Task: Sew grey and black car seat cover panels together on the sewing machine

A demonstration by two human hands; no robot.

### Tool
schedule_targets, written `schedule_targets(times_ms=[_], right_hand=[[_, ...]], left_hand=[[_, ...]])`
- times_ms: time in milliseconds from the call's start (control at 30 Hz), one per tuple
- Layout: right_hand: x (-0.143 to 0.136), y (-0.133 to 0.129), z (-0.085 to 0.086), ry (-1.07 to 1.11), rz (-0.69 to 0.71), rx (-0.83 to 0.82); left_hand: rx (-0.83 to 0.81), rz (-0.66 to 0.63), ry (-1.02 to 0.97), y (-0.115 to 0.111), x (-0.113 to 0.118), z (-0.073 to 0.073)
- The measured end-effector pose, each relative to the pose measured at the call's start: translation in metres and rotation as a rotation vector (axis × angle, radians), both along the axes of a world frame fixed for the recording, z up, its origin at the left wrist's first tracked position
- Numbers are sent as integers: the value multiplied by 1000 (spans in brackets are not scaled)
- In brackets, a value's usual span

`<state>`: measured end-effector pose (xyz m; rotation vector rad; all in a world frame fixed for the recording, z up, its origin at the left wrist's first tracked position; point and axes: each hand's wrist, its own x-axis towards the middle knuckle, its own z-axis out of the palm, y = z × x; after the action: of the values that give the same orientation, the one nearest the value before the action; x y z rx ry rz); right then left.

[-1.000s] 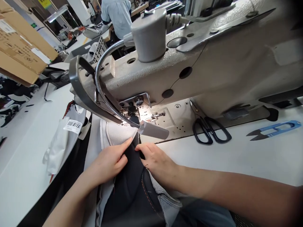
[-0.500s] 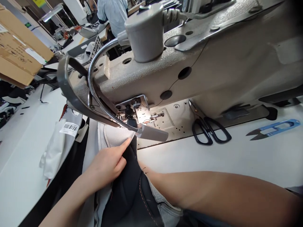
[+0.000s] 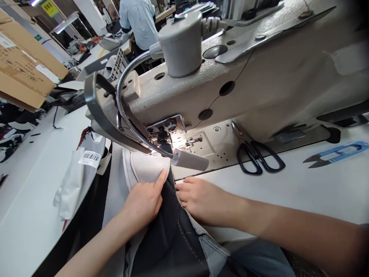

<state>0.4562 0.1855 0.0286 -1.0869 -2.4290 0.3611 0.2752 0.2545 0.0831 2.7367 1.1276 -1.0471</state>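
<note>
A black and grey fabric piece (image 3: 170, 238) with orange stitching runs up to the lit needle area of a sewing machine (image 3: 178, 92). My left hand (image 3: 145, 200) lies on it, index finger stretched out onto the light grey mesh panel (image 3: 148, 167), other fingers curled below. At the fabric's right edge, just below the metal plate, is my right hand (image 3: 198, 198), its fingers bent together around the edge. The lamp head (image 3: 191, 159) hangs between my hands and the needle area.
Black scissors (image 3: 256, 154) lie partly on the machine plate, with blue snips (image 3: 336, 154) farther right. White pieces with a barcode label (image 3: 90, 158) lie at left. A cardboard box (image 3: 27, 65) stands upper left; a person in light blue (image 3: 140, 23) is behind.
My right hand has come up into view at the fabric's right edge. The view has shifted slightly, and my left index finger rests a little farther inside the grey panel.
</note>
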Motion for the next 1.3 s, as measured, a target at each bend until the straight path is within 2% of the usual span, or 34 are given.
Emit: schedule_targets(times_ms=[67,133,267,333,500,600,800,967,1067,1167,1233,1300], right_hand=[[14,4,6,-102,-24,98],[17,4,6,-91,-42,177],[0,-5,-11,-50,15,271],[-5,-8,-19,-79,-1,275],[6,1,-17,-113,9,342],[18,9,-13,-119,14,331],[21,16,-13,-86,-101,311],[20,29,-10,-39,-148,408],[33,31,-5,-19,-79,353],[44,24,-3,0,127,181],[38,18,-5,17,233,159],[20,13,-11,39,223,241]], left_hand=[[-2,-3,-56,2,-5,-2],[-38,18,-130,6,-11,-1],[-181,60,-250,15,-21,7],[-192,50,-246,15,-21,10],[-41,-20,-125,9,-4,5],[-4,-46,-141,11,6,2],[40,-7,-149,25,24,8],[66,-1,-204,34,32,2],[138,-92,-193,25,26,-1],[271,-194,-154,9,13,3],[328,-219,-138,4,1,8],[334,-216,-132,10,-8,14]])
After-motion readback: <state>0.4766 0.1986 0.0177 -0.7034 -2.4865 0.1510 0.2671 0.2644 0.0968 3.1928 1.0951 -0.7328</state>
